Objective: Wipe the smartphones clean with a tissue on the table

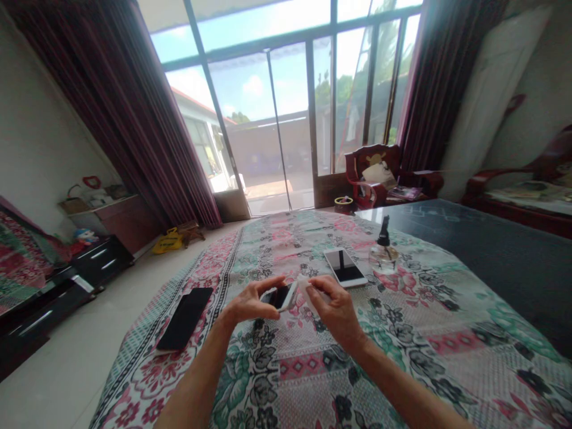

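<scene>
My left hand (256,301) grips a white-edged smartphone (283,296) by its sides, thumb at the near edge and fingers at the far one. Its dark screen faces up and reflects light. Just right of it, my right hand (332,302) pinches a crumpled white tissue (304,286), close to the phone's right end; whether they touch I cannot tell. A second white smartphone (345,267) lies face up beyond my right hand. To its right stands a clear bottle (384,253) with a black pump top. Left of my left hand lies a black smartphone (186,319).
A floral cloth (313,363) covers the table under everything. A dark glossy tabletop (487,250) shows at the right. Farther back are a carved wooden armchair (379,173), glass doors and purple curtains (147,137). A yellow bag (168,241) sits on the floor at left.
</scene>
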{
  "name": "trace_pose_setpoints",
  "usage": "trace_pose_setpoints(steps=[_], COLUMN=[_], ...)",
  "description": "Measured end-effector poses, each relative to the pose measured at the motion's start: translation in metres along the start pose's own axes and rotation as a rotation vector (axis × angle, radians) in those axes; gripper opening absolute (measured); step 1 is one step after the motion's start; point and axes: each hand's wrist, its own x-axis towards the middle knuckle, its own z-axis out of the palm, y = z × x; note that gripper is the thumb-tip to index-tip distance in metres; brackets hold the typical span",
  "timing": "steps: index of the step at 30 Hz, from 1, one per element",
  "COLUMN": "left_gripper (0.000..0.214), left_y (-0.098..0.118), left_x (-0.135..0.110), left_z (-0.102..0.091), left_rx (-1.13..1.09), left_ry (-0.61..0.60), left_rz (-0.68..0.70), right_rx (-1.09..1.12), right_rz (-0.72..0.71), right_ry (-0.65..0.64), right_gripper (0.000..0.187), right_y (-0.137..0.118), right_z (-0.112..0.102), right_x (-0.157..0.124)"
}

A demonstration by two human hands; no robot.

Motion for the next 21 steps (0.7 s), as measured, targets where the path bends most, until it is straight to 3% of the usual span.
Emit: trace_pose_setpoints(steps=[9, 21], left_gripper=[0.084, 0.081], left_y=[0.007, 0.007], left_x=[0.000, -0.001], left_z=[0.004, 0.005], left_rx=[-0.078, -0.119], left_ry=[-0.006, 0.007], left_rz=[-0.024, -0.014], right_rx=[-0.046, -0.062], right_rz=[-0.180, -0.215], right_ry=[-0.101, -0.125], right_gripper=[0.016, 0.020], right_y=[-0.008, -0.011], right_z=[0.005, 0.007], right_x=[-0.007, -0.010])
